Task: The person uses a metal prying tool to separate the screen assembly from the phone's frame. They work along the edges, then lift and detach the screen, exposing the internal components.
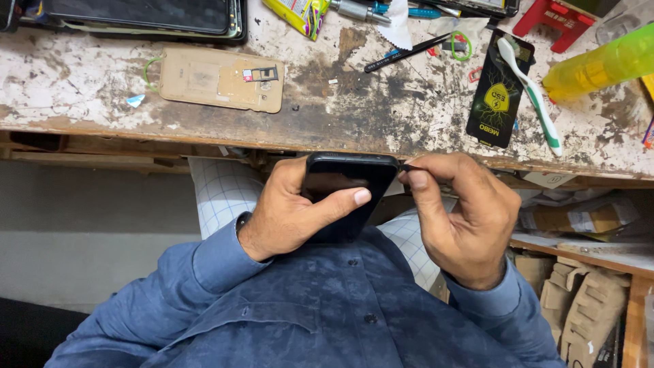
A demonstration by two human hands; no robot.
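Glossy black slab phone (344, 187), left hand (289, 211)

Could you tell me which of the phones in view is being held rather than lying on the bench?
The black phone, gripped in the left hand; the tan one lies flat on the workbench.

- A worn wooden surface (381, 116), its white paint flaking off, is running across the far part of the scene.
- A tan phone back cover (221, 79) is lying left of centre, with a small card tray (262, 73) resting on it.
- A dark tablet-like device (136, 15) is sitting at the far left edge.
- A black flat packet (499, 92) is lying to the right, with a white-and-green toothbrush (535, 92) resting across it.
- A black pen-like tool (409, 52) is lying near the centre.
- A yellow-green bottle (603, 63) is lying on its side at the far right.
- A red plastic piece (555, 20) is sitting beyond it.
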